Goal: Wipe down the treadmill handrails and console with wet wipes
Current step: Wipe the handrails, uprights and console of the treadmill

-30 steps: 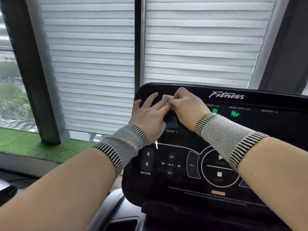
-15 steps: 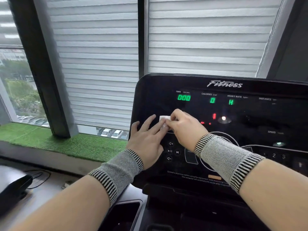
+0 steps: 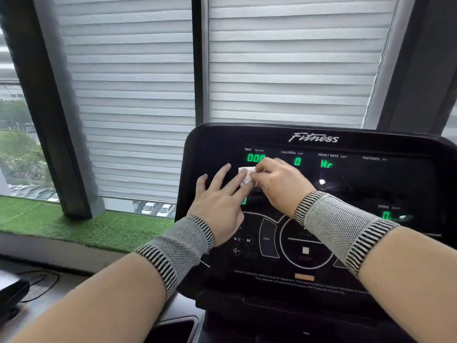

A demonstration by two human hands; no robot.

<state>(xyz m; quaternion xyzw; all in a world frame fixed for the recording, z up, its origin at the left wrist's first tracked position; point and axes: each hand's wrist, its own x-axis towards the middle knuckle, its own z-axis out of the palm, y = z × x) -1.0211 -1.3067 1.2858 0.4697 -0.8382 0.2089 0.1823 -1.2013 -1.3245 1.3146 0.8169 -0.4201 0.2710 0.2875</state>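
The black treadmill console [image 3: 371, 189] fills the right half of the view, with green readouts lit along its top row. A small folded white wet wipe [image 3: 244, 175] lies against the console's left side, just under the TIME readout. My right hand [image 3: 279, 183] pinches the wipe's right edge with closed fingers. My left hand [image 3: 222, 201] lies flat on the console with fingers spread, its fingertips pressing on the wipe's left part. Both wrists wear grey knitted bands with striped edges. No handrail is visible.
Closed white blinds [image 3: 284, 70] hang behind the console. A strip of green artificial turf [image 3: 81, 224] covers the window ledge at left. A black device with a cable [image 3: 14, 290] sits at the lower left. A dark cup holder [image 3: 173, 330] opens below the console's left corner.
Both hands slid with the wipe down the console's left side, then back up to just under the TIME readout. The camera view shifted slightly.
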